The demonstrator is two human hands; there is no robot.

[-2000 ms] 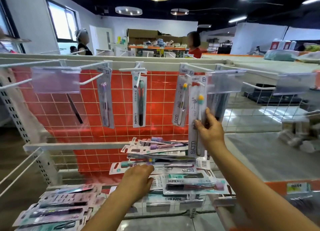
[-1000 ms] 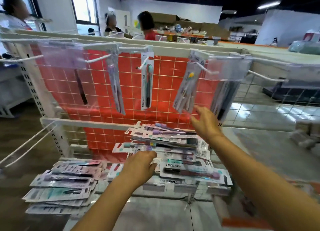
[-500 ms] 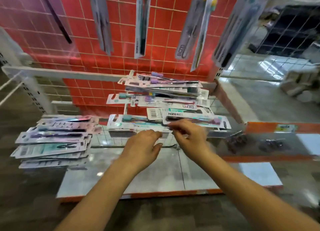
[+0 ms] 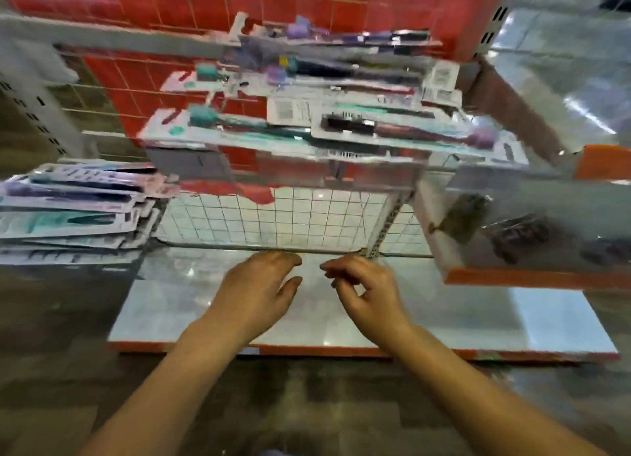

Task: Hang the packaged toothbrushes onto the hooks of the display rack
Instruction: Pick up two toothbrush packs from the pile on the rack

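Head view: the packaged toothbrushes lie heaped on the wire shelf, above and beyond both hands, long axes running left to right. The left hand is loosely open and empty; the right hand curls, apparently empty. Another stack sits at the shelf's left edge.

A glossy pale shelf board with an orange front edge lies low in front. Behind it stands a white wire grid panel, and above that a red tiled wall. Right of the board, a higher orange-edged shelf carries blurred dark items. Below the board is dull brown floor.
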